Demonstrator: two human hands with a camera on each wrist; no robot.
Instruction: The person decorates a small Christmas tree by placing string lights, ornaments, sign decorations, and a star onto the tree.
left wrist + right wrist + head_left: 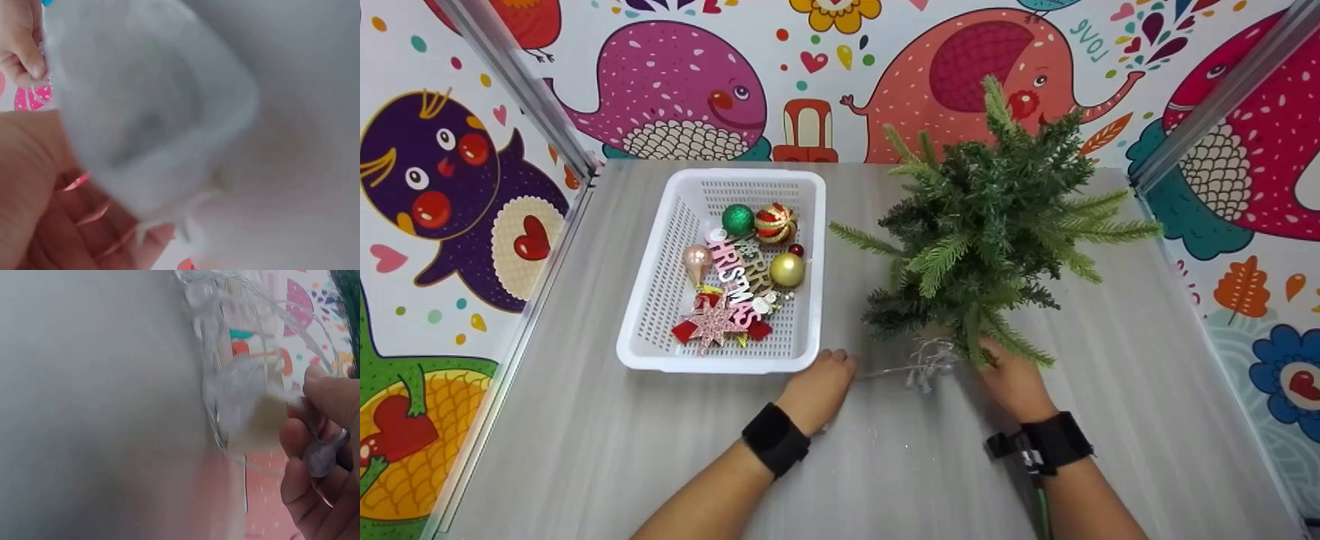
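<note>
A clear-wired string of lights (pixel 928 366) with small transparent bulbs lies bunched below the artificial Christmas tree (pixel 990 217). My right hand (pixel 1016 381) pinches part of the string under the lowest branches, with a clear bulb (pixel 322 458) by its fingers in the right wrist view. One strand runs left to my left hand (pixel 821 386), which grips its end beside the basket's near right corner. A blurred, translucent pale object (pixel 152 101) hides part of the left palm in the left wrist view; its kind cannot be made out.
Left of the tree stands a white plastic basket (pixel 649 300). Inside are a green ball (pixel 738 220), a striped ball (pixel 775 223), a gold ball (pixel 787 269), a pink glitter star (pixel 714 321) and a Christmas letter sign (pixel 733 274). Patterned panels surround the grey table (pixel 877 480).
</note>
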